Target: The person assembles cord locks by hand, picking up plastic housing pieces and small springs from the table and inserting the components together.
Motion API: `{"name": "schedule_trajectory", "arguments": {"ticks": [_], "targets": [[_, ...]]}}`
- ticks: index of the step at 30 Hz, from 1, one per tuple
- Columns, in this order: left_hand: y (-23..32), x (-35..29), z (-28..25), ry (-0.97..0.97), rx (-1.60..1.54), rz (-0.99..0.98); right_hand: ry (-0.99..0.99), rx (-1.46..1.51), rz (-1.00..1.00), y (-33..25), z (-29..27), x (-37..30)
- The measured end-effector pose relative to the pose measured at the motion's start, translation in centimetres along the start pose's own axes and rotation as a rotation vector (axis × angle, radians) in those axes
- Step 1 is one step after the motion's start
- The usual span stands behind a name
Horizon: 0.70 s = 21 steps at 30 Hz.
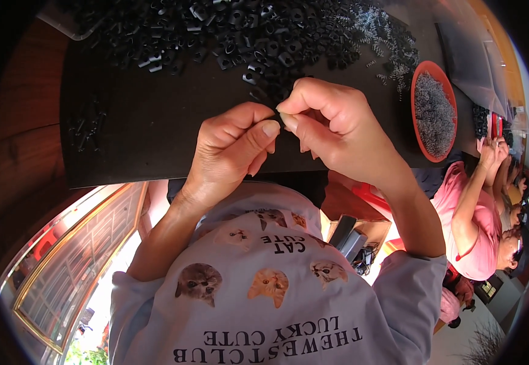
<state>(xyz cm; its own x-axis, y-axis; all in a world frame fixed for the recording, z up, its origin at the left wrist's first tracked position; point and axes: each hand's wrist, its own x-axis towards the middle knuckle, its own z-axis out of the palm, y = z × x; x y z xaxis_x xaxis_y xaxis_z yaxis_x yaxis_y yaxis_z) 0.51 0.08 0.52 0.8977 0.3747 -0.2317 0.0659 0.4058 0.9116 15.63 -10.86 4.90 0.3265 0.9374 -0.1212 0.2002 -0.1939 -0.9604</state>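
Note:
My left hand (231, 143) and my right hand (331, 118) meet tip to tip over the near part of the dark table (173, 128). Both are closed in a pinch, thumb against forefinger. Whatever lies between the fingertips is tiny and mostly covered by them; a dark sliver shows there, but I cannot make out its kind. Just beyond the hands spreads a big heap of small black tubular plastic parts (234, 36) with holes in them. Small metal coil springs (377, 33) lie scattered at the heap's right end.
An orange-red bowl (416, 121) full of springs stands at the table's right. Several thin black pieces (87, 125) lie at the left edge. A clear plastic container (79, 30) sits at the far left corner. To the right, a person in pink (468, 222) works with raised hands.

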Motion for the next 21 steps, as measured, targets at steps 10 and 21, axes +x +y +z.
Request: {"name": "schedule_trajectory", "arguments": {"ticks": [10,21], "targets": [[-0.1,0.0,-0.2,0.012,-0.087,0.059,0.089,-0.194,-0.115,0.3,-0.1,0.6],[0.1,-0.2,-0.3,-0.020,-0.135,0.052,-0.008,-0.060,-0.013,-1.1,-0.6,0.9]]}}
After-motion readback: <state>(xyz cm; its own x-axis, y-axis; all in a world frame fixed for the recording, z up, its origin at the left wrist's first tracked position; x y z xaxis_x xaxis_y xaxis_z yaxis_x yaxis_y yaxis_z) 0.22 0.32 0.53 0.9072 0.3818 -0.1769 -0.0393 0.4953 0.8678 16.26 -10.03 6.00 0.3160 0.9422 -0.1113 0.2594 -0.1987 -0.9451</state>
